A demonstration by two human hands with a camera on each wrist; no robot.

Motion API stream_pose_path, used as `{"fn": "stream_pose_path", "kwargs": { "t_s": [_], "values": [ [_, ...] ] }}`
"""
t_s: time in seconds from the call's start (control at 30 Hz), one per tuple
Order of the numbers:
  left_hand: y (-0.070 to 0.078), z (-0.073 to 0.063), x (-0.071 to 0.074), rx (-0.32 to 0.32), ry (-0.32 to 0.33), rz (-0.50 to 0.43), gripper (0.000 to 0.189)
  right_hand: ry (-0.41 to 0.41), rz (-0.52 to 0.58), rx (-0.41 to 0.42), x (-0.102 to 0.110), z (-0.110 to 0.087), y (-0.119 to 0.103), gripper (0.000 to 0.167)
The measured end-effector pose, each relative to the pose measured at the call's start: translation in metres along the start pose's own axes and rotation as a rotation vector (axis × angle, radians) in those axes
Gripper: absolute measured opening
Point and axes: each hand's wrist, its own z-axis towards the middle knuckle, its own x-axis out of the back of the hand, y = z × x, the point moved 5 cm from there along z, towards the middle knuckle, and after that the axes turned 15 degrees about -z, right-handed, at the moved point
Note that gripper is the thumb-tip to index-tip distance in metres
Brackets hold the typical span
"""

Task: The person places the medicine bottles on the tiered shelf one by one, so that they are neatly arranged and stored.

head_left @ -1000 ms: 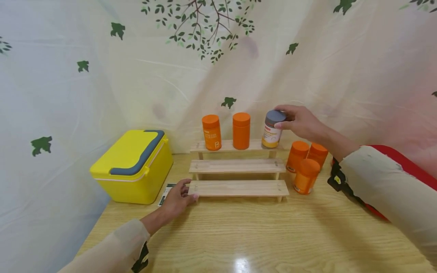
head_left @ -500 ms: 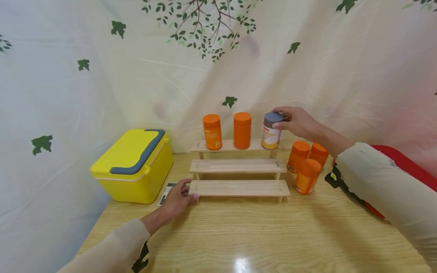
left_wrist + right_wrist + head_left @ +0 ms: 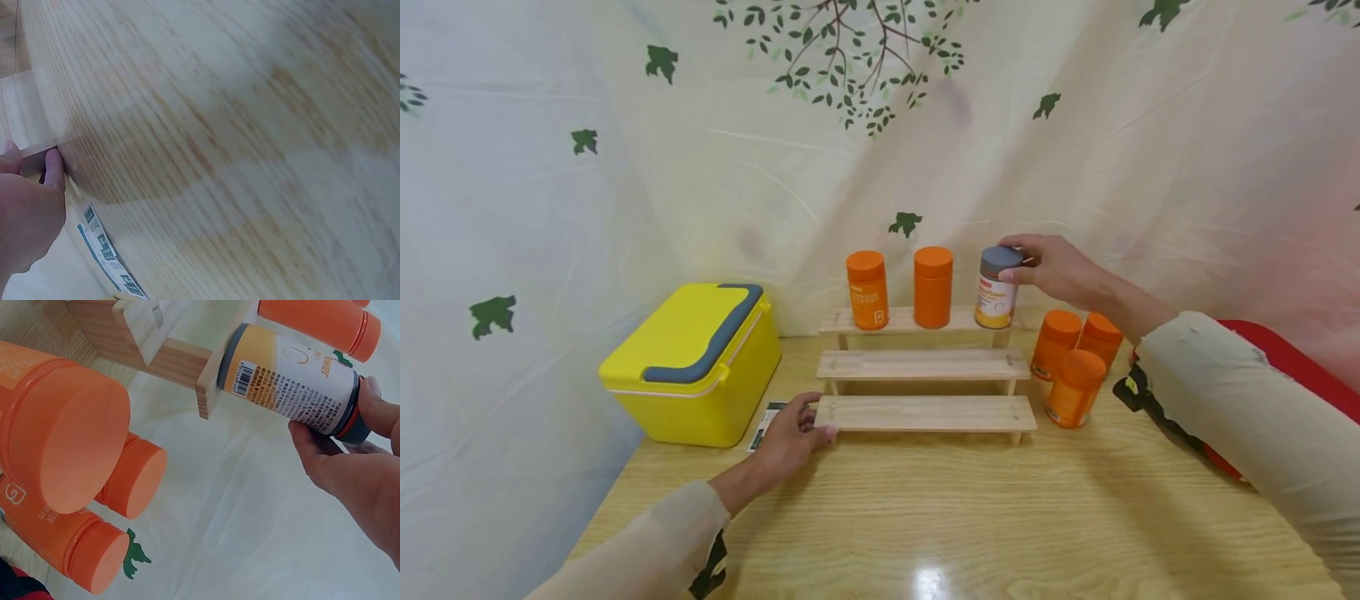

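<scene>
My right hand [image 3: 1060, 271] grips a bottle with a grey lid and a white and yellow label [image 3: 997, 287] around its top. In the right wrist view the base of this bottle [image 3: 294, 381] meets the top shelf board. Two orange bottles, one at the left [image 3: 867, 290] and one in the middle [image 3: 932, 287], stand upright on the same top step of the wooden three-step rack [image 3: 925, 414]. My left hand [image 3: 790, 440] holds the left end of the lowest step between thumb and fingers; the left wrist view shows this hand [image 3: 31, 215] pinching the board's corner.
Several orange bottles [image 3: 1077, 387] stand close together right of the rack. A yellow box [image 3: 700, 367] with a grey handle sits at the left. A printed card [image 3: 765, 427] lies between box and rack. Something red [image 3: 1292, 367] lies behind my right sleeve. A patterned cloth hangs behind.
The right hand and the grey-lidded bottle have shifted slightly left and down since a second ago. In the last half second hardly anything moves. The left hand keeps its hold on the rack.
</scene>
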Motion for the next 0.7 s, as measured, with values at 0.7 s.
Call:
{"fn": "stream_pose_path", "kwargs": {
  "t_s": [0.7],
  "values": [
    [0.002,-0.001,-0.001,-0.002,-0.002,0.033,0.056,0.031,-0.027,-0.077,0.022,-0.049,0.019,0.086]
  ]
}}
